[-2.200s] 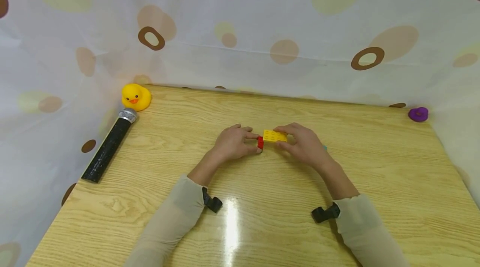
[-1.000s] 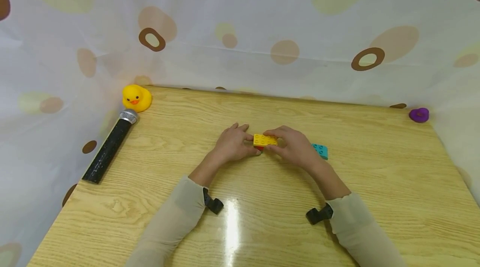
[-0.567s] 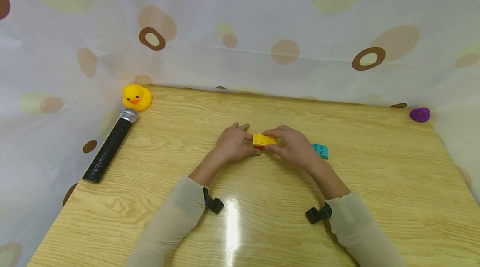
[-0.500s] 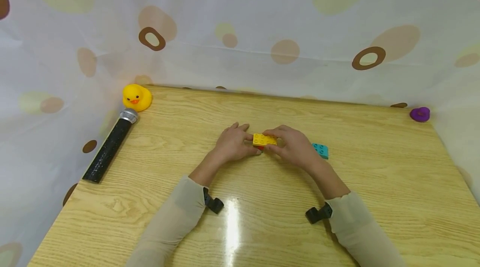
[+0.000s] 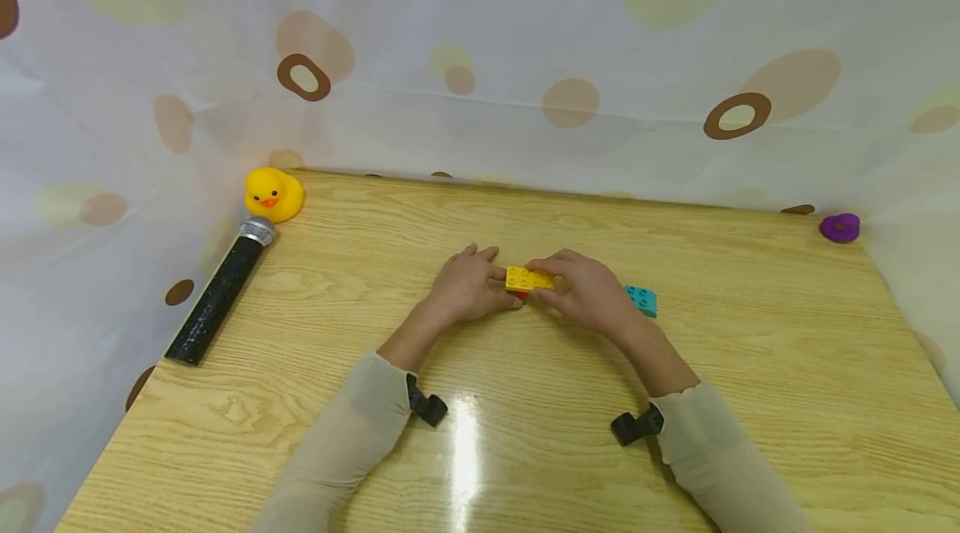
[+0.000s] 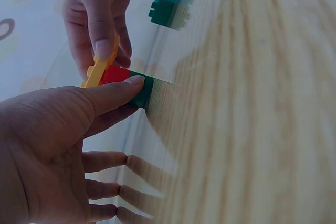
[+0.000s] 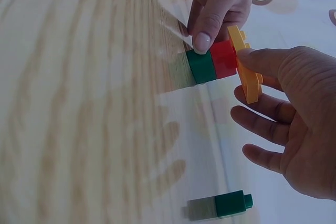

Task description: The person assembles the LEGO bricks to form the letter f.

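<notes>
Mid-table, well in from the wooden table's (image 5: 525, 400) far edge, the left hand (image 5: 463, 286) pinches a green block (image 7: 201, 67) under a red block (image 7: 224, 59), its other fingers spread. The right hand (image 5: 592, 290) pinches a yellow brick (image 5: 519, 278) atop the red, overhanging. Pressing that overhang could tip the stack. Compared with the earliest view, the yellow brick is over the red block, not right of it; a teal brick (image 5: 642, 301) is uncovered.
</notes>
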Demonstrator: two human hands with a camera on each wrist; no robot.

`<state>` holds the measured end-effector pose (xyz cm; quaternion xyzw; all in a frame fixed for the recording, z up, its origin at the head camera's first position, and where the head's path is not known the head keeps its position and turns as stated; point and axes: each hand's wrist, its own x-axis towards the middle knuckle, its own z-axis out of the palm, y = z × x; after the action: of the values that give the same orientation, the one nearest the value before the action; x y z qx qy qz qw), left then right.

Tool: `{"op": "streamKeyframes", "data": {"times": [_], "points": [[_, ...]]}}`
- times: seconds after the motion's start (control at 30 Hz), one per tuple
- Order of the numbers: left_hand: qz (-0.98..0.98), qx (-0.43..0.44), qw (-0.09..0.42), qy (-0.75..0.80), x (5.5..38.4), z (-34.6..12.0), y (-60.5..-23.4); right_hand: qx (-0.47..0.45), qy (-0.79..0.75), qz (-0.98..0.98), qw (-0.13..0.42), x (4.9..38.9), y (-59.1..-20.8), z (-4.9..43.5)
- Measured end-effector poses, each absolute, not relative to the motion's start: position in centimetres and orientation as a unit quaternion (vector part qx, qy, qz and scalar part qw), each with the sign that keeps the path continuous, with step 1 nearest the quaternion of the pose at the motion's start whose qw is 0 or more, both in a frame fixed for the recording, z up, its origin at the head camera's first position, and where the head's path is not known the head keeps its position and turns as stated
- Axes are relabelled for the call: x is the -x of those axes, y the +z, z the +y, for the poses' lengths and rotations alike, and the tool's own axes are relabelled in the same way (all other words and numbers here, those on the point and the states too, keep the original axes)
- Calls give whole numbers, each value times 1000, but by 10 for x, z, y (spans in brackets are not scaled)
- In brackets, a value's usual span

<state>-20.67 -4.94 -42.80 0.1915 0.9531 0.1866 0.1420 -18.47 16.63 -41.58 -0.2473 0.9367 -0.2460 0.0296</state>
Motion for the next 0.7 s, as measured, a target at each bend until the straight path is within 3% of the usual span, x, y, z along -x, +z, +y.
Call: {"op": "streamKeyframes", "data": {"times": [0.7], "points": [[942,-208,139,226,210,-54,-427,245,-212,945,38,185,-413,164]]}}
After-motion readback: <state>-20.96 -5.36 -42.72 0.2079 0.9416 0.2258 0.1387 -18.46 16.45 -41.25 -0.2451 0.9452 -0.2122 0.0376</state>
